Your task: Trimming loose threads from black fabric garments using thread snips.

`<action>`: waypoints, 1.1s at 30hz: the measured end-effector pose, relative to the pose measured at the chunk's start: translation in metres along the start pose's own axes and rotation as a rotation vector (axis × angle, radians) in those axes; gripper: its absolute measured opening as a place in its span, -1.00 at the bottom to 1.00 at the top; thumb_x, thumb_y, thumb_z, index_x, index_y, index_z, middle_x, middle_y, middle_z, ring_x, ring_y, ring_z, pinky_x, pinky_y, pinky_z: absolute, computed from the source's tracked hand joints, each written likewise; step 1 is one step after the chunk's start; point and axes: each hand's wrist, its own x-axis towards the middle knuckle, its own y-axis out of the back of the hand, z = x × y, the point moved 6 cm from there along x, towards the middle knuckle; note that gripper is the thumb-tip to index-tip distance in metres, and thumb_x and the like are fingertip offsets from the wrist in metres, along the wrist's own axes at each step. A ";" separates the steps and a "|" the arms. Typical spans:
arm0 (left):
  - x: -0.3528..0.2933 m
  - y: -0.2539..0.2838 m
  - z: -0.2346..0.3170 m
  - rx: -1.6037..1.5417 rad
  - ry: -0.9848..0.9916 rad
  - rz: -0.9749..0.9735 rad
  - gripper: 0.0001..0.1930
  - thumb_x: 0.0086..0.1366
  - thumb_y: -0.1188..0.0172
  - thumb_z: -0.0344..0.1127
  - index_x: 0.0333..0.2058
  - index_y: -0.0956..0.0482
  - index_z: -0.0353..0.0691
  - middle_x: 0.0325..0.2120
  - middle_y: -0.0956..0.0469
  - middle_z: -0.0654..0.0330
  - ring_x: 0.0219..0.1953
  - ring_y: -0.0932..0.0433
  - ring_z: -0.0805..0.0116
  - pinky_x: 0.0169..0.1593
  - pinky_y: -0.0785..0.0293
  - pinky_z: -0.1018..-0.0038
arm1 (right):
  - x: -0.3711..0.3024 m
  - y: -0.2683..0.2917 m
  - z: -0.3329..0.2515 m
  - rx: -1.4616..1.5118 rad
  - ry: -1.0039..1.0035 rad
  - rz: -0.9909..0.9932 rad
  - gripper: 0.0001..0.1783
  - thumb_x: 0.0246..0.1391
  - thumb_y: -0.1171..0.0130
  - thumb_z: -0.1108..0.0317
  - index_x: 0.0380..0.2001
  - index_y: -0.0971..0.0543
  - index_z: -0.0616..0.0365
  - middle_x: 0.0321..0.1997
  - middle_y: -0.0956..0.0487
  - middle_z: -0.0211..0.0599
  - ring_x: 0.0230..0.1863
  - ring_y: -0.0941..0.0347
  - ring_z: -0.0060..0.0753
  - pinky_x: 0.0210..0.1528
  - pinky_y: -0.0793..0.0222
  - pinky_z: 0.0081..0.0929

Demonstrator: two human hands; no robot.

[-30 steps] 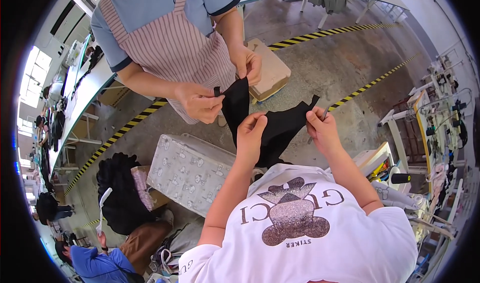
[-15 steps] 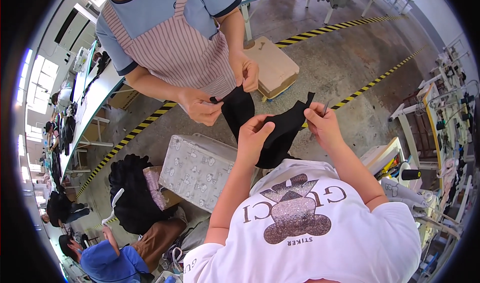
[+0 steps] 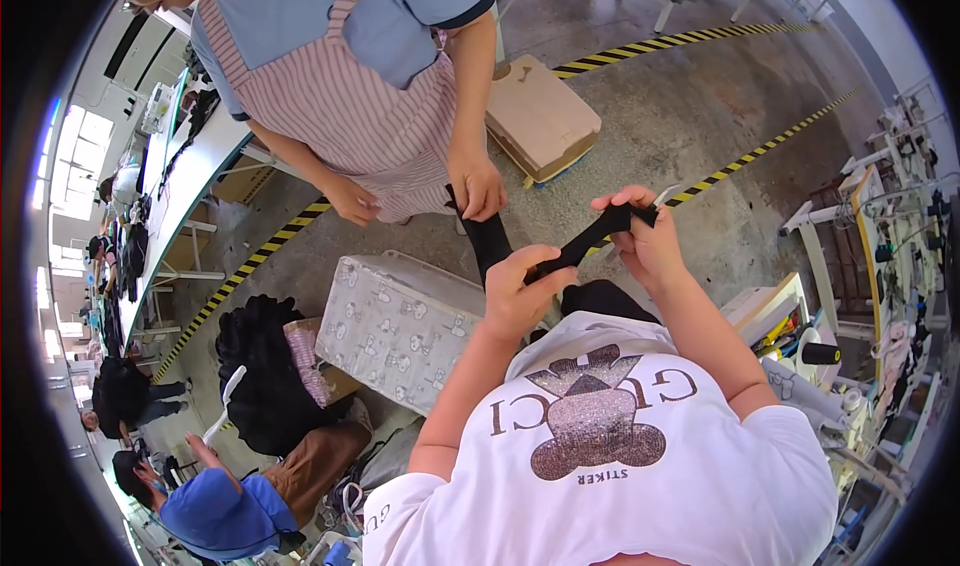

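Note:
A piece of black fabric (image 3: 585,250) is stretched between my two hands, in front of my white shirt. My left hand (image 3: 522,291) pinches its left part, and my right hand (image 3: 650,248) is closed on its right end. A thin, pale metal tool (image 3: 670,192) sticks out past my right fingers; its kind is too small to make out. Across from me, a person in a striped apron (image 3: 350,106) grips the upper end of a black strip (image 3: 485,241) that runs down to my left hand. That person's other hand (image 3: 352,202) holds nothing visible.
Left of my arms stands a box under a grey patterned cover (image 3: 400,331), beside a heap of black fabric (image 3: 250,376). A tan lidded bin (image 3: 543,116) sits on the floor beyond. At lower left is a person in blue (image 3: 225,516). Shelving with thread cones (image 3: 820,352) stands at right.
My right hand has turned, gathering the fabric into a narrower band. My left hand has shifted slightly right and down. The person opposite has taken one hand off the black fabric.

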 end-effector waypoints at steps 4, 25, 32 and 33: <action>0.010 -0.022 -0.014 0.045 0.032 0.014 -0.80 -0.11 -0.26 -0.61 -0.50 -0.67 -0.13 -0.31 -0.44 0.22 -0.50 -0.36 0.48 -0.52 -0.20 0.63 | 0.027 0.020 -0.006 0.060 -0.021 -0.007 -0.60 -0.14 0.26 0.79 -0.34 -0.47 0.14 -0.19 -0.55 -0.05 -0.67 -0.11 -0.75 -0.68 0.02 -0.77; 0.199 -0.244 -0.172 -0.816 0.980 0.120 -0.75 0.25 -0.09 -0.41 -0.08 -0.48 -0.25 -0.38 -0.38 0.46 -0.34 -0.28 0.71 -0.21 -0.18 0.78 | 0.215 0.200 -0.142 -0.028 -0.047 0.188 -0.88 -0.05 -0.26 0.40 -0.43 -0.50 0.06 -0.65 -0.35 -0.66 -0.73 -0.11 -0.81 -0.69 0.07 -0.74; 0.286 -0.288 -0.169 -0.691 0.690 -0.300 -0.46 0.06 -0.34 -0.30 0.02 -0.38 -0.27 -0.32 -0.45 0.36 -0.24 -0.40 0.58 -0.13 -0.31 0.68 | 0.260 0.192 -0.248 -0.305 0.261 0.123 -0.85 -0.05 -0.25 0.37 -0.39 -0.54 0.17 -0.55 -0.42 -0.62 -0.58 -0.21 -0.81 -0.56 -0.07 -0.75; 0.297 -0.293 -0.163 -0.670 0.639 -0.314 -0.42 0.00 -0.37 -0.34 0.02 -0.36 -0.29 -0.25 -0.49 0.28 -0.16 -0.45 0.49 -0.07 -0.35 0.59 | 0.262 0.187 -0.264 -0.369 0.355 0.088 -0.83 -0.05 -0.25 0.37 -0.39 -0.54 0.21 -0.52 -0.45 -0.60 -0.55 -0.25 -0.80 -0.52 -0.13 -0.75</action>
